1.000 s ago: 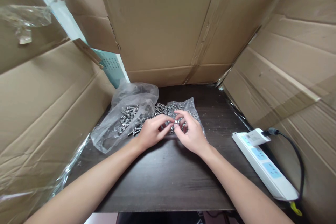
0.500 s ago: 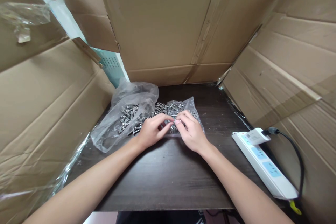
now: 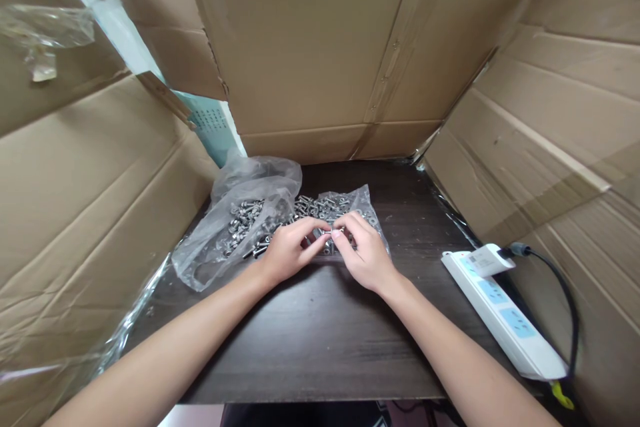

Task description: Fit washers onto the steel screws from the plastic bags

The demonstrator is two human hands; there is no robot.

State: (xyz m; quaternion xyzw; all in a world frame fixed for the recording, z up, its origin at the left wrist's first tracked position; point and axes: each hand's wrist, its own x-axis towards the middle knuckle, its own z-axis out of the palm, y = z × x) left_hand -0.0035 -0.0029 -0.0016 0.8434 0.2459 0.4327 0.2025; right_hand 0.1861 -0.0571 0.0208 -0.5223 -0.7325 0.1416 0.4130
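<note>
Above the heap of fasteners, my left hand (image 3: 290,250) pinches a small metal bolt (image 3: 328,232) between thumb and forefinger. My right hand (image 3: 366,252) closes its thumb and fingertips on the bolt's other end, right beside the left fingertips. Whether a nut or washer sits under the right fingers is hidden. Behind and below both hands lie many loose bolts, nuts and washers (image 3: 306,205) on clear plastic. To the left, more silvery bolts and nuts (image 3: 244,221) show in and under a crumpled clear plastic bag (image 3: 193,270).
The dark wooden tabletop (image 3: 320,340) is walled by cardboard panels (image 3: 320,47) at the back and both sides. At the right lies a white power strip (image 3: 505,313) with a plugged-in adapter (image 3: 484,260) and a black cable (image 3: 567,293). A printed sheet (image 3: 213,120) shows at the back left.
My right fingertips have shifted slightly on the small metal piece, and more of the bolt shows between the hands. My left hand has hardly moved.
</note>
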